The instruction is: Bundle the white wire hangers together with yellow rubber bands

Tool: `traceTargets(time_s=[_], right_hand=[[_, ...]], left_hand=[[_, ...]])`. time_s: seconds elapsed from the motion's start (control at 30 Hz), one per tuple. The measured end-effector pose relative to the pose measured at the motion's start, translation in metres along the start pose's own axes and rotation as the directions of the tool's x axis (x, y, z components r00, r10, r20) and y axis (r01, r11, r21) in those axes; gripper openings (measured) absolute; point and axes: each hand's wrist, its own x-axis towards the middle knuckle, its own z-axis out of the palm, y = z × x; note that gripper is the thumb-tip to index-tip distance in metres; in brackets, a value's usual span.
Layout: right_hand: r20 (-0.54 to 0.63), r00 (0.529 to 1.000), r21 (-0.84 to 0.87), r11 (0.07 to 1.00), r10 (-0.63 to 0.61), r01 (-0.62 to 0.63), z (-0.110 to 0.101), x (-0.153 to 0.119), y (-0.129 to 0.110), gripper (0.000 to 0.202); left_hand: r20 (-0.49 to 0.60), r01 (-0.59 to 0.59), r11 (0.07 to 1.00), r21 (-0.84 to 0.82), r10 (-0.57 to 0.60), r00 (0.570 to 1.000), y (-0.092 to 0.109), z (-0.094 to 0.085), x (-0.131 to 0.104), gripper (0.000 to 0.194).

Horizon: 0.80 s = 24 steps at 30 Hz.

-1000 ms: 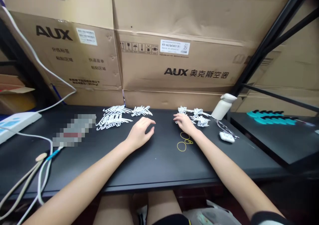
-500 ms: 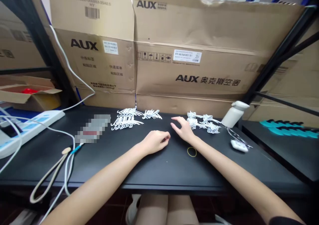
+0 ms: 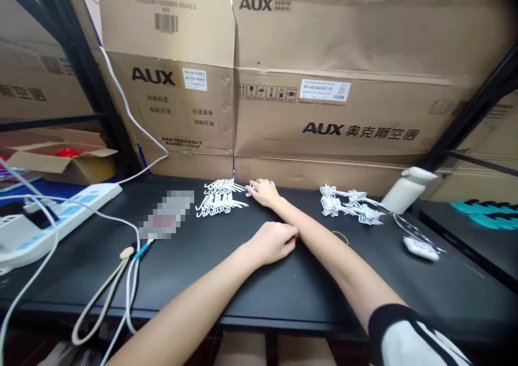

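My right hand (image 3: 265,192) reaches to the back of the black table, its fingers curled over a small group of white hooks (image 3: 251,189) that it mostly covers. Just to its left lie more white hooks (image 3: 216,201) in two overlapping rows. My left hand (image 3: 273,242) rests closed on the table, nearer to me and against my right forearm; whatever its fingers may hold is hidden. Bunched white hooks (image 3: 351,204) lie in several clumps to the right. Partly behind my right forearm is a yellow rubber band (image 3: 340,236).
Large cardboard boxes (image 3: 279,47) wall off the back. On the right stand a white bottle (image 3: 407,190) and a small white case (image 3: 421,248). Leftward are a blurred-out flat device (image 3: 168,215) on a cable, a power strip (image 3: 81,209) and an open carton (image 3: 68,161).
My right hand has moved left and away from me, onto the small group of hooks. My left hand stays closed on the table. The view has turned slightly left.
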Motion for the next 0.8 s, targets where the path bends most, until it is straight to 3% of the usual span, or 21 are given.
traceTargets(time_s=[0.2,0.4,0.53,0.63,0.7,0.8], right_hand=[[0.011,1.000,0.037,0.999,0.015,-0.016,0.004,-0.014,0.011,0.044],[-0.057,0.996,0.084,0.994,0.069,-0.064,0.005,-0.030,0.014,0.044],[-0.098,0.988,0.128,0.986,0.118,-0.105,0.009,-0.030,0.016,0.046],[-0.193,0.970,0.213,0.971,0.148,-0.106,0.010,-0.029,0.019,0.045],[-0.282,0.940,0.287,0.952,0.193,-0.109,0.009,-0.029,0.021,0.043],[-0.360,0.888,0.356,0.922,0.287,-0.154,0.007,-0.029,0.025,0.042]], left_hand=[[-0.007,-0.006,1.000,0.005,0.006,1.000,-0.002,0.001,0.001,0.012],[0.005,0.022,0.998,0.060,-0.022,1.000,0.000,0.000,0.003,0.015],[-0.066,0.126,0.977,0.172,-0.116,0.991,-0.014,-0.015,0.003,0.017],[-0.280,0.342,0.891,0.300,-0.260,0.924,-0.043,-0.038,-0.003,0.022],[-0.398,0.548,0.773,0.319,-0.416,0.818,-0.064,-0.051,-0.010,0.028],[-0.392,0.694,0.615,0.374,-0.573,0.719,-0.084,-0.058,-0.021,0.035]])
